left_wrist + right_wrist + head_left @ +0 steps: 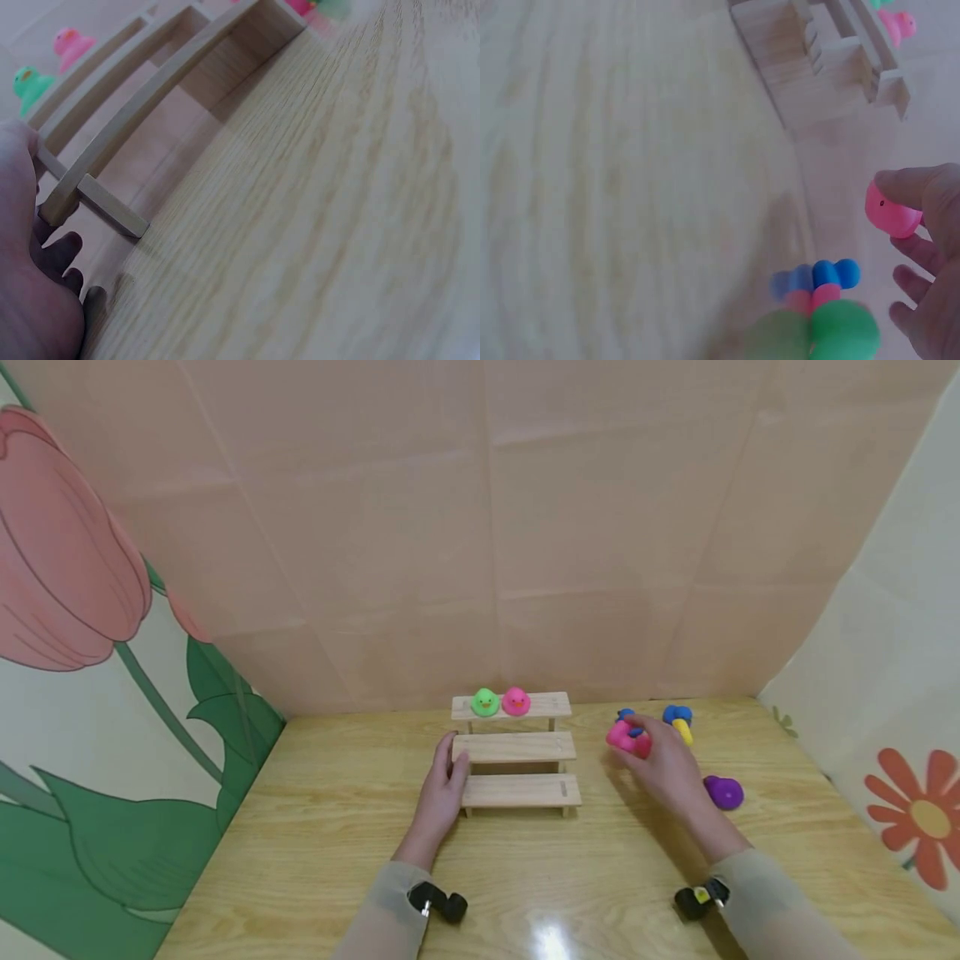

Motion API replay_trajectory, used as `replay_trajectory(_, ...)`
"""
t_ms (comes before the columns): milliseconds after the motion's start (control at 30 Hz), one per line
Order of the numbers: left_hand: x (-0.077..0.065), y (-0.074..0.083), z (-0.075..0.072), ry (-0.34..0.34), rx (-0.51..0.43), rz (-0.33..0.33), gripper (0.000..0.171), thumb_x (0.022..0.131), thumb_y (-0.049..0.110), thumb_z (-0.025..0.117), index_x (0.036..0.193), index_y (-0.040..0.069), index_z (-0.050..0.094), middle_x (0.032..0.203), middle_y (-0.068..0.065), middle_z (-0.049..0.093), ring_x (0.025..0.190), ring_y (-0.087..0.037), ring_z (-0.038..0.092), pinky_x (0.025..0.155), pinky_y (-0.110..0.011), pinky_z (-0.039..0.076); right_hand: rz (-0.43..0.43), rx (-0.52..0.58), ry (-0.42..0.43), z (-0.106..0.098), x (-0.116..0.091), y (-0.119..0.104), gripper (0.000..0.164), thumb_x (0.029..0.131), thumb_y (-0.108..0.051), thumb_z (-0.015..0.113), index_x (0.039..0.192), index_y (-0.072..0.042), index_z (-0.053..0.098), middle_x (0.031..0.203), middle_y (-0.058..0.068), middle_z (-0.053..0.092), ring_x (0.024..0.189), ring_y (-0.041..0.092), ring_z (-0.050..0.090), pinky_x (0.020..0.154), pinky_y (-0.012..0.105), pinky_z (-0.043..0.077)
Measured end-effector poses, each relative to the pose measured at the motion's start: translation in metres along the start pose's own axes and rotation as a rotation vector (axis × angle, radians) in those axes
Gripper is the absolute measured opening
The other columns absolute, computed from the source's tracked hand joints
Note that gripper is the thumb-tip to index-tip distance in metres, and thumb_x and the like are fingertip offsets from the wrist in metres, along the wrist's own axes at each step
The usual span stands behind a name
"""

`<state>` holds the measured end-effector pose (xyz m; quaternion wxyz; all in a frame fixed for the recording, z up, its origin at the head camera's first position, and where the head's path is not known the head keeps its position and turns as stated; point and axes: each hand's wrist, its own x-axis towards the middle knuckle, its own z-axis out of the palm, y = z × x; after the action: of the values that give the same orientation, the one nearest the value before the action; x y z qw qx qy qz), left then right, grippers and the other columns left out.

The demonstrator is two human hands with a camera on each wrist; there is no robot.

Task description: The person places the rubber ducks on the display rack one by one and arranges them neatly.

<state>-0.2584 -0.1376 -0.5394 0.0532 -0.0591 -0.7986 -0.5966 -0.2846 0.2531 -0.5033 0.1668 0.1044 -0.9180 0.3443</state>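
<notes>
Done, it seems: green duck (485,702), pink duck (516,702) atop the rack (513,747) | my left hand (441,789) grips its left end | right of it, my right hand's (666,770) fingers pinch a second pink duck (889,214) | likely remaining: that, purple toy (724,793)

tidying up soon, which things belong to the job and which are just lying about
In use, it seems:
rack, gripped by left hand
pink toy in right hand
green duck, pink duck on top

Lying about, perhaps for later:
purple toy
blue-yellow toy
blue-pink-green cluster
</notes>
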Motion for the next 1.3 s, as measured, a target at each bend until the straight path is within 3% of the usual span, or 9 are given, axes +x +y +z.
replay_trajectory(233, -0.001, 0.001, -0.001, -0.001, 0.004, -0.005, 0.060, 0.116, 0.061, 0.045, 0.172, 0.042, 0.030, 0.181, -0.006, 0.026, 0.160, -0.036, 0.036, 0.129, -0.055, 0.033, -0.002, 0.066, -0.018, -0.004, 0.002, -0.017, 0.065, 0.104, -0.023, 0.083, 0.156, 0.003, 0.054, 0.147, 0.030, 0.059, 0.136, 0.052, 0.057, 0.112, 0.071, 0.048)
replay_trajectory(467, -0.001, 0.000, -0.001, 0.000, 0.007, -0.004, 0.061, 0.116, 0.060, 0.045, 0.172, 0.041, 0.030, 0.181, -0.008, 0.026, 0.160, -0.037, 0.037, 0.129, -0.056, 0.033, -0.035, 0.150, -0.026, -0.009, 0.003, -0.033, 0.063, 0.107, -0.022, 0.078, 0.158, 0.004, 0.050, 0.150, 0.031, 0.050, 0.131, 0.052, 0.062, 0.104, 0.068, 0.057)
replay_trajectory(800, -0.001, 0.000, -0.001, -0.001, 0.014, -0.007, 0.062, 0.116, 0.061, 0.045, 0.172, 0.040, 0.030, 0.180, -0.008, 0.027, 0.159, -0.037, 0.038, 0.129, -0.056, 0.034, -0.119, 0.181, 0.016, -0.009, 0.013, -0.048, 0.057, 0.107, -0.014, 0.077, 0.156, 0.002, 0.055, 0.142, 0.024, 0.056, 0.123, 0.047, 0.068, 0.100, 0.056, 0.060)
replay_trajectory(1067, -0.001, 0.000, -0.001, 0.000, 0.016, -0.006, 0.063, 0.115, 0.064, 0.045, 0.172, 0.041, 0.030, 0.180, -0.008, 0.027, 0.160, -0.037, 0.036, 0.129, -0.056, 0.033, -0.105, 0.167, -0.007, -0.010, 0.020, -0.063, 0.058, 0.108, -0.020, 0.076, 0.159, -0.003, 0.055, 0.148, 0.025, 0.055, 0.118, 0.046, 0.068, 0.098, 0.062, 0.061)
replay_trajectory(1300, 0.000, 0.001, 0.000, 0.001, 0.010, -0.011, 0.062, 0.115, 0.063, 0.045, 0.172, 0.043, 0.030, 0.181, -0.006, 0.026, 0.161, -0.037, 0.034, 0.130, -0.055, 0.031, -0.120, 0.169, -0.020, -0.007, 0.032, -0.074, 0.052, 0.107, -0.019, 0.078, 0.152, -0.003, 0.058, 0.140, 0.020, 0.064, 0.126, 0.040, 0.064, 0.105, 0.061, 0.058)
